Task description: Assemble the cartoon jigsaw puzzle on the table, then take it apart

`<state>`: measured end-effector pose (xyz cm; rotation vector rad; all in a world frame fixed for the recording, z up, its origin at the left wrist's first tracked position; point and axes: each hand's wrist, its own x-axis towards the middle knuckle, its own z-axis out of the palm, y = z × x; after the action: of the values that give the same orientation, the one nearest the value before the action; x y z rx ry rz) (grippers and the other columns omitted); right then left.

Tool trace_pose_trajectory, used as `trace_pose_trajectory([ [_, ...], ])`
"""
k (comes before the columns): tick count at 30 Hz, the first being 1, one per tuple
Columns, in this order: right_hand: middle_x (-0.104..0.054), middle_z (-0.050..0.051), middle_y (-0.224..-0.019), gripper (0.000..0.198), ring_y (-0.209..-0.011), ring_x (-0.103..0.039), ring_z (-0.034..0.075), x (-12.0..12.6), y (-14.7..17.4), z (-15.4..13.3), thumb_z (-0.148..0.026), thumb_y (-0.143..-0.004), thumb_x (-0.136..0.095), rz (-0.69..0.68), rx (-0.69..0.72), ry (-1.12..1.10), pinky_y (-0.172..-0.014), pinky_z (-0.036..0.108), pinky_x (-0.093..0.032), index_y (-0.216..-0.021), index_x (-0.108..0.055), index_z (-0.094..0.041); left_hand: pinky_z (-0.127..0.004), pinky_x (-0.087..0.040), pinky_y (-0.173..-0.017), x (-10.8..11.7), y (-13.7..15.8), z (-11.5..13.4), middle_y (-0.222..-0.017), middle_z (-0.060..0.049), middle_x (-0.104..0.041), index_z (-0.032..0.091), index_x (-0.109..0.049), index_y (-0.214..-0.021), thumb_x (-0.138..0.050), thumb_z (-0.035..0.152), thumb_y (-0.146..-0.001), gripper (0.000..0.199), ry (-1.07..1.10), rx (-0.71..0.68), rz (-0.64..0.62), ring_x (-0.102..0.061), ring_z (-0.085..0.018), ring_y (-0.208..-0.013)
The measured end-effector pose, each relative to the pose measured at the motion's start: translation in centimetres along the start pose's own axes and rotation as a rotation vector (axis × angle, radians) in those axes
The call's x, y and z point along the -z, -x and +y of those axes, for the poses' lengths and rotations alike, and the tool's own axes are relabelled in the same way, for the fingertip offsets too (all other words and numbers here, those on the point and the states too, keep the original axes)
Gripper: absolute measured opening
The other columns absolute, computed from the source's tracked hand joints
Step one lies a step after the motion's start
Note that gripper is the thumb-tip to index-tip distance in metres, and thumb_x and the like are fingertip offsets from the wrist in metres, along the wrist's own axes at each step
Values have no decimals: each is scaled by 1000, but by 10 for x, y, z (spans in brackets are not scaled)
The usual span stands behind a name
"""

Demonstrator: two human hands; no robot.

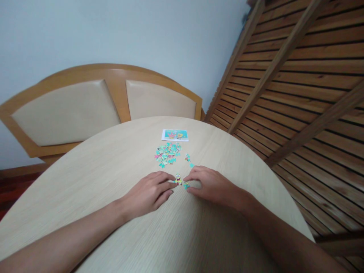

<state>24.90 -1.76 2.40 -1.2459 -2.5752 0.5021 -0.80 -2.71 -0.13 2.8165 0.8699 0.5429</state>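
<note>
Several joined jigsaw pieces (178, 179), yellow and white with some red, lie flat on the table in front of me. My left hand (155, 189) rests beside them, fingers stretched out and the fingertips touching their left side. On the other side, my right hand (209, 184) has its thumb and index finger around a small teal and yellow jigsaw piece (186, 185), just right of the joined ones. Part of that piece is hidden by the fingers. A loose teal piece (191, 165) lies at the knuckles of my right hand.
Beyond my hands is a heap of loose jigsaw pieces (167, 153), with a few more pieces (187, 157) to its right. Behind the heap lies a reference picture card (175, 135). The round wooden table (113, 159) borders a padded headboard (68, 110) and a slatted wooden panel (284, 94).
</note>
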Motion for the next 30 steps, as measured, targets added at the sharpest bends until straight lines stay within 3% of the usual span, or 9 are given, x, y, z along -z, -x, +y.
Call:
trace_pose_trajectory([
  [11, -71, 5, -103, 20, -103, -64, 22, -1, -2, 5, -25, -83, -70, -10, 9, -157, -95, 33, -46, -102, -74, -20, -42, -52, -100, -1, 0, 0, -124, -9, -65, 20, -65, -124, -46, 23, -102, 30, 5, -4, -12, -59, -24, -117],
  [20, -75, 2, -104, 23, -102, -65, 21, 0, -4, 12, -14, -89, -60, -20, 102, -106, -94, 33, -44, -103, -76, -24, -41, -52, -100, 0, 0, 1, -124, -9, -65, 20, -65, -124, -47, 22, -101, 29, 12, -4, -9, -59, -23, -117],
  [24, -76, 4, -107, 23, -103, -66, 21, -2, -5, 17, -17, -92, -59, 35, 60, -72, -95, 34, -45, -107, -75, -23, -41, -51, -101, -1, 0, 0, -124, -9, -65, 20, -65, -125, -47, 22, -101, 30, 19, -10, -3, -59, -23, -117],
  [30, -73, 7, -104, 22, -103, -65, 24, -1, -6, 14, -31, -86, -73, 43, -22, -5, -94, 37, -46, -105, -76, -21, -41, -50, -104, -1, 0, -1, -135, -8, -62, 20, -64, -125, -45, 22, -102, 30, 19, -32, -15, -57, -23, -123],
])
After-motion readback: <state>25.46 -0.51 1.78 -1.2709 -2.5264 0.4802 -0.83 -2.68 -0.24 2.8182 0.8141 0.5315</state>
